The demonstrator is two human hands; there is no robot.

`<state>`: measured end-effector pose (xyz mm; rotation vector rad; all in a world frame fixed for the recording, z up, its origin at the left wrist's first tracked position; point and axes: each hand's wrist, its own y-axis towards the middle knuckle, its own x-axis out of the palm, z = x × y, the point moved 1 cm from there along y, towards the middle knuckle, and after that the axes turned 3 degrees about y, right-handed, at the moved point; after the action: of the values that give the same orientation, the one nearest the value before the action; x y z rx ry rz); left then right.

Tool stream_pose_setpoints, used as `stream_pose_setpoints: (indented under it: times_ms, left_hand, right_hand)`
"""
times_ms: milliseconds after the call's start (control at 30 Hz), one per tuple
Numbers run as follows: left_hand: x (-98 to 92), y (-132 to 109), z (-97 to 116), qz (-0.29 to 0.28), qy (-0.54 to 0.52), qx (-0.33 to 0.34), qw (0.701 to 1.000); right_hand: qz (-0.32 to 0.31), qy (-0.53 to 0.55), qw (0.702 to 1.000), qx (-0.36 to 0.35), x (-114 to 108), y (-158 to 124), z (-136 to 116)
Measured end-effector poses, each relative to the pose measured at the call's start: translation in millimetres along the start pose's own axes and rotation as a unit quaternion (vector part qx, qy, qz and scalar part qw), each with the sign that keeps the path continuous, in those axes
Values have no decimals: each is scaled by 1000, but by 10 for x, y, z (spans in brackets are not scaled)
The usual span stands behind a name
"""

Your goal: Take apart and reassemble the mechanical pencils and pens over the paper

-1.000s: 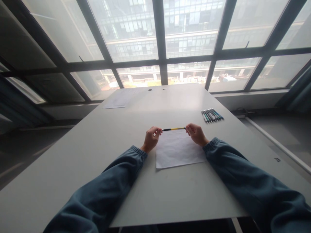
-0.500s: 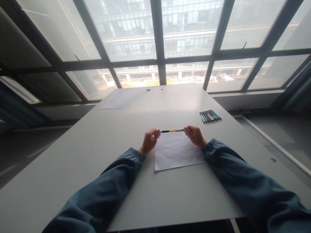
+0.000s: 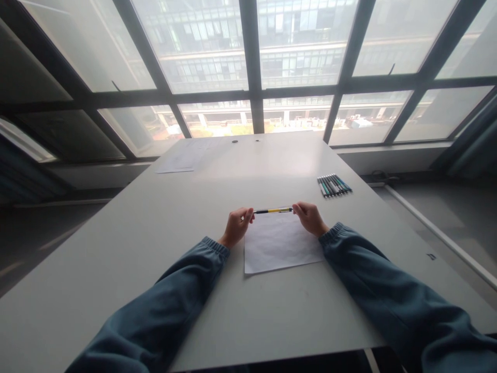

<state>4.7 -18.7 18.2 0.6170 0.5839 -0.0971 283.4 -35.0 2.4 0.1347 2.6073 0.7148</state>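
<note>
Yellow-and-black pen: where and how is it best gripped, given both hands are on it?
Probably around the middle of the yellow-and-black pen, pinched across its width from above. It is held nearly level, side to side, with one end in the left hand and the other in the right hand, so the slim, straight middle is the exposed part.

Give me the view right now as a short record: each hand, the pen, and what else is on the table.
left hand: pinching the black-grip end of the pen
right hand: pinching its other end
pen colour: yellow and black
pen pose: roughly level, spanning the gap between the hands
sheet: white, lying on the table between the forearms
row of pens: side by side, beyond and right of the right hand
papers: far left of the table
</note>
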Motion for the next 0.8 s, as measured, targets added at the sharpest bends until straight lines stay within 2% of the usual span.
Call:
stream_pose_setpoints:
  times_ms: [800]
  left_hand:
    - [-4, -11, 11, -6, -11, -11, 1000]
  right_hand:
    - [-20, 4, 1000, 15, 3, -23, 34]
